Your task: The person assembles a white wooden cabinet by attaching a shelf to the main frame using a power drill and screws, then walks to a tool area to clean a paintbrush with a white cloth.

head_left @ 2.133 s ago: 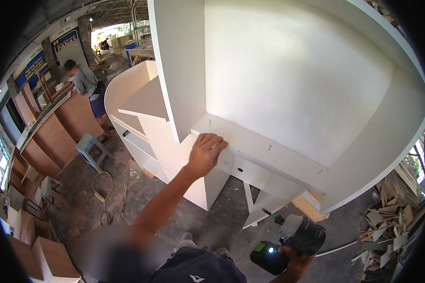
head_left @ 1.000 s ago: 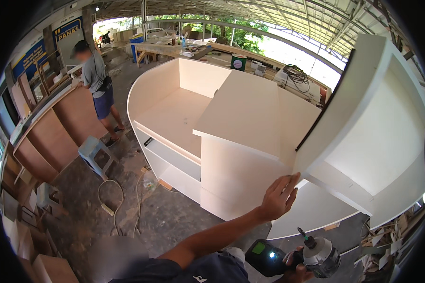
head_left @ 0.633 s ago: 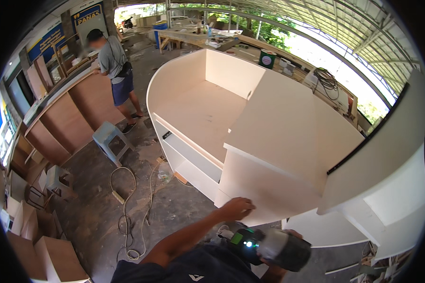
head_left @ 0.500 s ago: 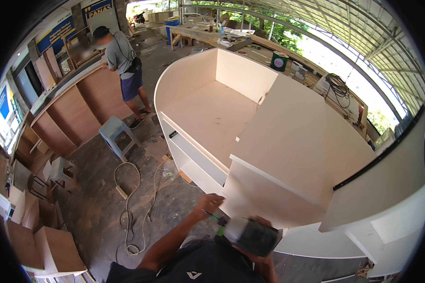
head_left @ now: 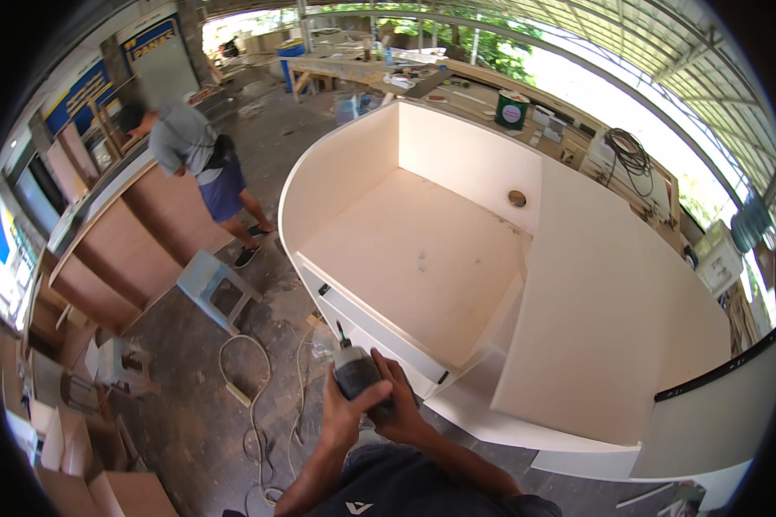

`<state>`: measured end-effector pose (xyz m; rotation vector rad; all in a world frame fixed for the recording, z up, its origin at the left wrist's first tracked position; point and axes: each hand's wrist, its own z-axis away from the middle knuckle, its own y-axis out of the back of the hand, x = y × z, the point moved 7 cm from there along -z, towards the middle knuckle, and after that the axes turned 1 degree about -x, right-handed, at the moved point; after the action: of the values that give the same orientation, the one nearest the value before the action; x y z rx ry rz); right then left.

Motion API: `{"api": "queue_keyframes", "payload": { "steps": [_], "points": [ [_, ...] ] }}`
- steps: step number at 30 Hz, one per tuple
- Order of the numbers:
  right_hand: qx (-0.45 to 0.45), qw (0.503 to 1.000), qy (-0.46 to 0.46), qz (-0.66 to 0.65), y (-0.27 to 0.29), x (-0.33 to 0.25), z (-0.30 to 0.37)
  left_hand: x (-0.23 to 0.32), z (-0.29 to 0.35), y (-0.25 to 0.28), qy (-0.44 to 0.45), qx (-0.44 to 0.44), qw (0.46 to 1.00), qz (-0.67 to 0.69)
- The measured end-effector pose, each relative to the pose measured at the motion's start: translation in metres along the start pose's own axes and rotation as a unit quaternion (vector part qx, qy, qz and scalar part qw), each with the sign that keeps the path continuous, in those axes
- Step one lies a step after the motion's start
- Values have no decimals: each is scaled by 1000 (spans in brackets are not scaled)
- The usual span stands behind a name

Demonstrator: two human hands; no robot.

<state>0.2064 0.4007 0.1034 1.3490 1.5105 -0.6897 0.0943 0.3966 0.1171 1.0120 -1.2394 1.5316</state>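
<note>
A dark cordless drill (head_left: 353, 369) with a pale front end is held close before me, its bit pointing away from me. My left hand (head_left: 340, 414) wraps its left side, with the thumb across the tool's body. On the other side my right hand (head_left: 397, 398) grips it; the handle is hidden. Just beyond the drill stands a large white cabinet (head_left: 336, 164) with a curved left end and an open top compartment. A narrow slot with small black fittings runs along its near side.
A broad white panel (head_left: 595, 284) covers the cabinet's right part. Left of it are a blue plastic stool (head_left: 211, 284), a pale cord (head_left: 254, 366) on the floor and a person (head_left: 194, 151) at a brown shelf unit (head_left: 138, 237). Behind is a cluttered workbench (head_left: 362, 69).
My left hand has gone from near the bit to the drill's body. The drill, now in both hands, has shifted left and points away from me. The other person bends lower.
</note>
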Motion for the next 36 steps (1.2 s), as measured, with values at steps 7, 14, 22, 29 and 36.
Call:
{"api": "queue_keyframes", "payload": {
  "steps": [7,14,22,29,36],
  "points": [
    [93,986,60,122,13,-20,-107,89,-140,7,-51,-88,994,34],
    [168,978,-44,119,47,26,-17,131,-323,-7,-93,-206,973,-36],
    [543,808,-227,32,41,96,211,117,-435,-40,-71,-300,948,-75],
    [741,630,-231,28,3,79,303,93,-474,-31,-29,-334,939,-73],
    [760,577,-292,67,-2,44,324,89,-479,-24,-29,-323,942,-85]
  ]
}}
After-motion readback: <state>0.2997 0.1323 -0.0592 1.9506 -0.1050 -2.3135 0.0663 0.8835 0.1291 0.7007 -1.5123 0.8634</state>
